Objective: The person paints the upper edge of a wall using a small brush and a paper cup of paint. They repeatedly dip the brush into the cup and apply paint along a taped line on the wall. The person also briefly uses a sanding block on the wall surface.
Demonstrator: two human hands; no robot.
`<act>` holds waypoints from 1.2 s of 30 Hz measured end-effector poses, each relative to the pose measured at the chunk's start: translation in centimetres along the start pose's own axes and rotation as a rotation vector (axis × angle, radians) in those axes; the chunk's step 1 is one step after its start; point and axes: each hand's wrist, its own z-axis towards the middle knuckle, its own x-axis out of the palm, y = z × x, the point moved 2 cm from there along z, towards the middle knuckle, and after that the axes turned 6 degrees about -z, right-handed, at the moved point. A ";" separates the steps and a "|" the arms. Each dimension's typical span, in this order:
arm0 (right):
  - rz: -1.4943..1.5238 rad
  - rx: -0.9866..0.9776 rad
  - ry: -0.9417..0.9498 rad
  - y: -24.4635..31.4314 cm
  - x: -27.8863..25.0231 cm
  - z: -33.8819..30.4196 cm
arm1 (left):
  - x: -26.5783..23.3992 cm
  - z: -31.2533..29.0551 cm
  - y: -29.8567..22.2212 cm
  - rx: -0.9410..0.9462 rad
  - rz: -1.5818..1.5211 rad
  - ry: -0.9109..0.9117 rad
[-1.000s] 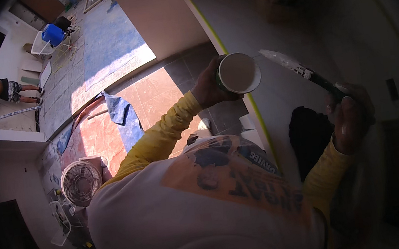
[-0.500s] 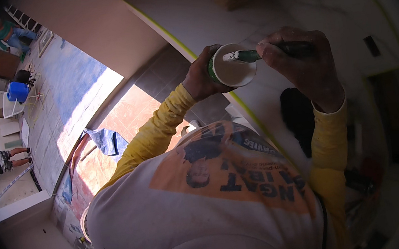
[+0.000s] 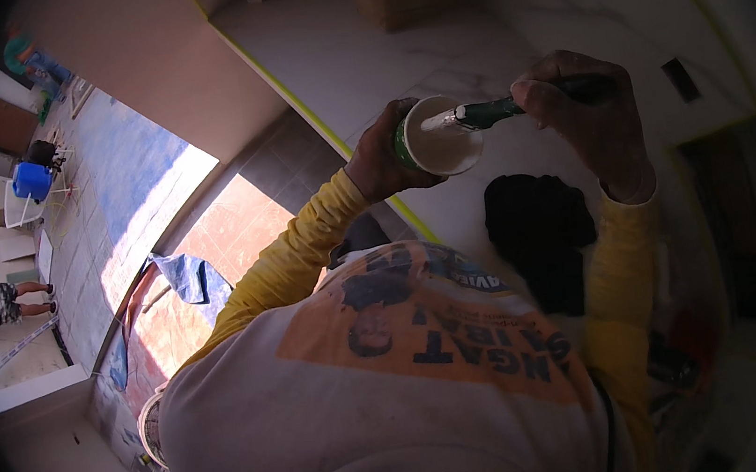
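Green-sided cup [image 3: 430, 156], whitish inside, with green-handled tool [image 3: 489, 112]

Left fisheye of side-by-side head pair, worn on person's head. Faces steeply down, over wearer's shirt [image 3: 379, 401], filling lower middle. Cup [image 3: 453, 153] and brush [image 3: 489, 113] close to lens, right of and above centre. Counter [image 3: 349, 74] at mid range, upper right. Floor [image 3: 124, 163] stretches off at upper left, far figures [image 3: 5, 302] small there (tipped askew in view). Straight edges bow toward dark round rim.
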 end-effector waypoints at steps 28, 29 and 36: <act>0.714 0.430 -0.737 -13.0 -3.3 -3.3 | 0.8 17.7 6.6 -0.021 -0.196 0.331; 0.737 0.411 -0.818 -13.4 -3.4 -3.6 | 1.0 17.9 6.7 -0.045 -0.199 0.313; 1.221 0.350 -0.771 -17.3 -1.7 -4.6 | 1.8 18.9 5.6 0.007 -0.243 0.292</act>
